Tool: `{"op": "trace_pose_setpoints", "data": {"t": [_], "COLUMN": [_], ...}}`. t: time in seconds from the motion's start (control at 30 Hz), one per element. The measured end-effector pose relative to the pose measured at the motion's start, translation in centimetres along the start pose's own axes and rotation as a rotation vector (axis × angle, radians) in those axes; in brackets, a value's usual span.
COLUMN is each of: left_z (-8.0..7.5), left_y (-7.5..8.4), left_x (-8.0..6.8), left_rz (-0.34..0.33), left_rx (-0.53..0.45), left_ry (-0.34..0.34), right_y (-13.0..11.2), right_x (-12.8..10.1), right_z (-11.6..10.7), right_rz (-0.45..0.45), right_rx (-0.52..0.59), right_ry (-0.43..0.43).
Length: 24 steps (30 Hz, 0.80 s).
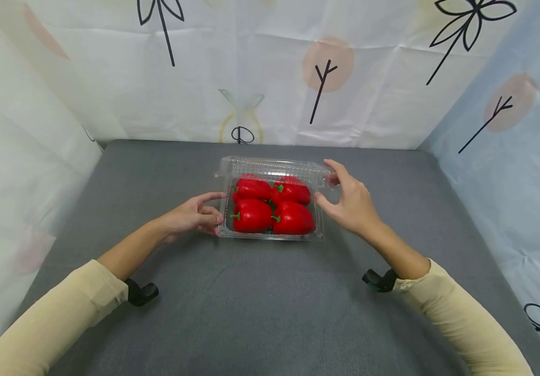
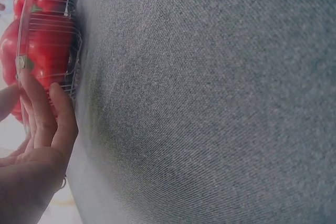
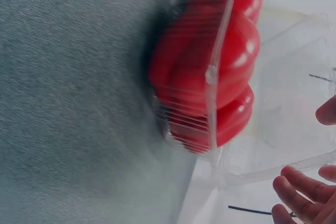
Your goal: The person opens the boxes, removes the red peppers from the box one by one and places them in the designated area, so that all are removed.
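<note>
Item 1, tabletop (image 1: 260, 308): I log a grey fabric-textured surface, walled at the rear and both sides by white and pale blue sheets (image 1: 392, 78) printed with black stems and pink discs.

Item 2, clear plastic clamshell box (image 1: 226, 219): it sits toward the rear edge of the tabletop, roughly midway between the left and right edges. Its hinged lid (image 1: 270, 166) stands raised along the far side. From the left wrist view I see the ribbed wall of the box resting on the grey surface.

Item 3, four red peppers (image 1: 272, 206): these lie inside the box in two rows of two, green stems pointing left, touching one another.

Item 4, left hand (image 1: 190, 215): I see it at the box's left wall, fingers (image 2: 50, 109) lightly curled and laid against the plastic, thumb stretched toward the rim. The hold is loose contact, not a firm clamp.

Item 5, right hand (image 1: 352, 201): it is at the box's right end, fingers spread. The forefinger reaches up to the lid's right corner and the thumb sits near the box's right rim. I cannot tell whether it pinches the lid or only touches it.
</note>
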State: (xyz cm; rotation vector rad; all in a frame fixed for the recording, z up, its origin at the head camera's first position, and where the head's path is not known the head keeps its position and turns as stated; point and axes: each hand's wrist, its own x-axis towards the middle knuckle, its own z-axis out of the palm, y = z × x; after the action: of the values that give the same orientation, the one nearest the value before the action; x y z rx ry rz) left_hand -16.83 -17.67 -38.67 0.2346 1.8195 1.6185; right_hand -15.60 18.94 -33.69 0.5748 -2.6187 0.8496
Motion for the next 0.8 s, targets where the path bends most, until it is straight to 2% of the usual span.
{"op": "trace_pose_setpoints", "data": {"t": [0.47, 0.8], "left_z": [0.5, 0.4], "left_y": [0.0, 0.0], "left_x": [-0.1, -0.1], "left_rz": [-0.003, -0.022], "left_rx": [-0.030, -0.018], "left_ry": [-0.031, -0.026], "right_y": [0.6, 1.0], "right_x": [2.3, 4.6], "right_z": [-0.3, -0.3], "right_rz": [0.079, 0.135], "right_rx": [0.217, 0.308], "right_ry": [0.065, 0.026]}}
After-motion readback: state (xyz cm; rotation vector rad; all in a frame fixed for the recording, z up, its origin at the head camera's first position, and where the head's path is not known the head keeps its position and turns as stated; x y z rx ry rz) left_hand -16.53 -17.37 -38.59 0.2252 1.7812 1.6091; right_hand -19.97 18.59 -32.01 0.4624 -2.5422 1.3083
